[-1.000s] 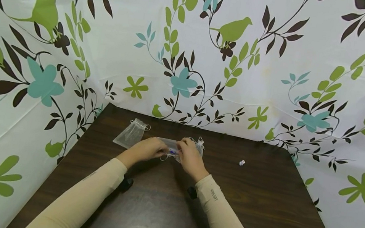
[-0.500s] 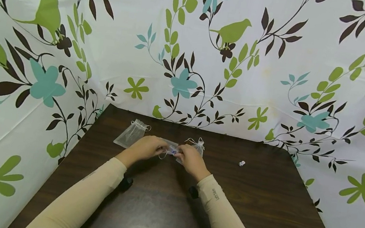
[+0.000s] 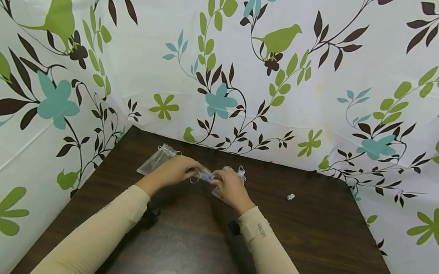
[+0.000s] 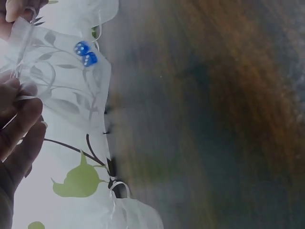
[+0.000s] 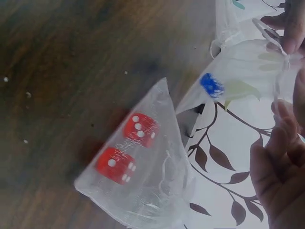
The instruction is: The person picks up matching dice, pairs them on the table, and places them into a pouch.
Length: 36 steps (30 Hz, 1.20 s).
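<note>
A sheer white drawstring bag [image 4: 66,81] hangs between the two hands with blue dice [image 4: 89,59] near its bottom. The left hand [image 3: 179,169] pinches the bag by its mouth and cord, thumb against fingers. Opposite it, the right hand [image 3: 231,187] pinches the other side of the mouth, where a white cord [image 5: 269,33] loops out. Below the right hand, a second sheer bag [image 5: 167,191] lies on the table and holds red dice [image 5: 114,164]. In the head view the right hand partly covers this second bag.
On the dark wooden table [image 3: 314,242], another sheer bag [image 3: 153,161] lies flat beyond the left hand. A small whitish item [image 3: 290,197] sits to the right. Patterned white cloth [image 3: 132,42] rises behind the table's back edge.
The held bag goes from spread flat to more gathered between the hands. The left hand has shifted slightly up and left, and the right hand's fingers have shifted at the mouth.
</note>
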Available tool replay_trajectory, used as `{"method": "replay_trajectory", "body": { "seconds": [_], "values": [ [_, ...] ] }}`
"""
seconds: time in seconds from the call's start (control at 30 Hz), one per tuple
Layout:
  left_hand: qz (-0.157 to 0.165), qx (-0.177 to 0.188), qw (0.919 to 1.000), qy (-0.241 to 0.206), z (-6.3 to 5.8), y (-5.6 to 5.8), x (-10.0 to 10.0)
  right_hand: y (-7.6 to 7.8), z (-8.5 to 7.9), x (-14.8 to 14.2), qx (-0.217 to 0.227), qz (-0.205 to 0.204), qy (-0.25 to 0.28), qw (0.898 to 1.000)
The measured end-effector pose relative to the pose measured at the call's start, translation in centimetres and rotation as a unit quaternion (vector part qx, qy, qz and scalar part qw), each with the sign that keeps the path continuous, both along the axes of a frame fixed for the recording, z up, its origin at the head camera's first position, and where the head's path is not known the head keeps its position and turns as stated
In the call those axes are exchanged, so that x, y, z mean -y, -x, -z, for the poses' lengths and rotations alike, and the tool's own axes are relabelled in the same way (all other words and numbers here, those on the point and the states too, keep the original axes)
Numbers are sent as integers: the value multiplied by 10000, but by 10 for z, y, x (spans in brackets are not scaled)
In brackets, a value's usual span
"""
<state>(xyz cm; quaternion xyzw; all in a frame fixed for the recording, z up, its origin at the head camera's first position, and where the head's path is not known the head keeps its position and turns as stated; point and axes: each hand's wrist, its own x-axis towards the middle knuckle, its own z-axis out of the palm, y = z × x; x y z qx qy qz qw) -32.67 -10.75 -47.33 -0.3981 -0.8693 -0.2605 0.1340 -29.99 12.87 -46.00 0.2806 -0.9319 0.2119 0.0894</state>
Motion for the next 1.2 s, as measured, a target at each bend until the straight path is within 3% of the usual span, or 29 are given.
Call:
{"method": "replay_trajectory", "body": {
  "seconds": [0.4, 0.57, 0.8, 1.07, 1.2],
  "values": [
    [150, 236, 9994, -189, -7, 5, 2, 0, -8, -4, 93, 79, 172, 9998],
    [196, 400, 9983, -372, -14, 8, 2, 6, -8, -5, 69, 198, 610, 9979],
    [-18, 647, 9967, -496, -17, 14, -1, 14, -5, -7, 247, 445, 1166, 9919],
    [-352, 855, 9939, -594, -22, 15, 2, 17, -7, -7, 131, 492, 1407, 9887],
    [-510, 917, 9928, -571, -27, 14, 3, 18, -9, -6, 320, 577, 1439, 9874]
  ]
}}
